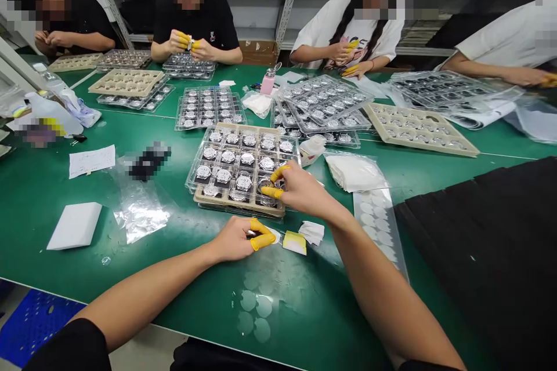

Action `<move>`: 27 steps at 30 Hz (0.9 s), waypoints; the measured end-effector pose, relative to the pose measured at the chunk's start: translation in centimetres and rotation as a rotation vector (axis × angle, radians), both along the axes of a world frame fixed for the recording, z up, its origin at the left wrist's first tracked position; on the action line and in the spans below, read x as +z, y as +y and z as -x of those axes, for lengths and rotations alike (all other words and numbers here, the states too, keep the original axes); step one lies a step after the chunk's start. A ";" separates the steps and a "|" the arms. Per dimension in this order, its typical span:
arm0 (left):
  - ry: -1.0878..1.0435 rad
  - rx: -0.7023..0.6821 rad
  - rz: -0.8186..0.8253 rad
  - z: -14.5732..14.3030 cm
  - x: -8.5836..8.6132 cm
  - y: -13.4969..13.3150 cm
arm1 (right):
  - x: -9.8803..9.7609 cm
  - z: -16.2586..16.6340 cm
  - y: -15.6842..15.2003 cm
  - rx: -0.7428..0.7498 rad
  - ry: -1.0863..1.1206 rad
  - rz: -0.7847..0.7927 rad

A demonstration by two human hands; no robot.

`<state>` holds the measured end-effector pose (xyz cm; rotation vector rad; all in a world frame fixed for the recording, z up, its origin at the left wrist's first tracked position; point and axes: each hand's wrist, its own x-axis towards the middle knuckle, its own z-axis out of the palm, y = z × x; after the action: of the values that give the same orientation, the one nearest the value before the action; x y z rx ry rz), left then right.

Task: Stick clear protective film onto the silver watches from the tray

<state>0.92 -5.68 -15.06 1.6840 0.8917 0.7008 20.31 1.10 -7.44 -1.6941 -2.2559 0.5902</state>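
Observation:
My right hand (296,188), with yellow finger cots on thumb and forefinger, reaches into the near right corner of a clear tray (204,148) of round watch dials and pinches one dial (265,185) there. My left hand (239,239), also in yellow cots, rests on the green mat in front of the tray, its thumb and forefinger pinched together on a small thin item I cannot make out. A small yellow-and-white pad (295,242) and a folded white wipe (312,232) lie just right of my left hand.
More dial trays (209,105) and beige trays (418,127) cover the far table, where several other people work. A white wipe stack (354,171), a sticker strip (378,226), black foam sheets (491,243), a white pad (75,225) and a plastic bag (141,208) lie nearby.

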 end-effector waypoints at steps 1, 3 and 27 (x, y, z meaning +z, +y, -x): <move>0.002 0.001 0.005 0.0 0.0 0.0 | 0.2 -0.2 0.1 -0.004 0.055 0.040; 0.005 0.003 0.038 0.1 0.1 -0.1 | 0.5 -0.4 -0.2 -0.091 0.178 0.078; -0.113 0.140 0.204 0.6 -0.4 -0.6 | -3.5 -2.8 -9.2 -0.204 0.649 0.390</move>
<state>0.34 -6.28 -15.48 1.3986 0.9733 0.7643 23.13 -8.14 -10.91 -1.5494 -1.5583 1.3627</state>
